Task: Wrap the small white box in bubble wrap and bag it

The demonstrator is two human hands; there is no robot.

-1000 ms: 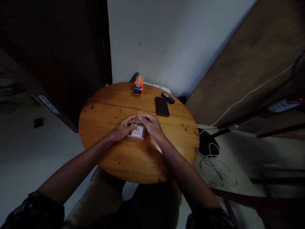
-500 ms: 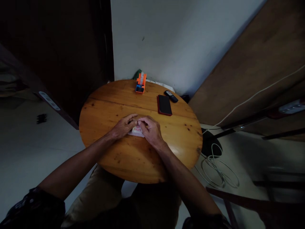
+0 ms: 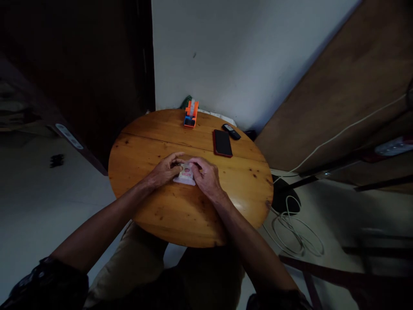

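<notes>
A small clear plastic packet [image 3: 185, 175] with a white and red label lies in the middle of a round wooden table [image 3: 161, 206]. My left hand [image 3: 164, 170] pinches its upper left edge with curled fingers. My right hand [image 3: 207, 176] presses on its right side, fingers bent over the top edge. Both hands rest on the tabletop and hide part of the packet.
An orange and blue tape dispenser [image 3: 190, 115] stands at the table's far edge. A dark phone with a red rim [image 3: 222, 142] and a small black remote [image 3: 231, 131] lie at the back right. Coiled white cable [image 3: 292, 230] lies on the floor to the right.
My hands have come down onto the packet and closed in over its top edge. A small flap that stood up above the packet a second ago is no longer visible.
</notes>
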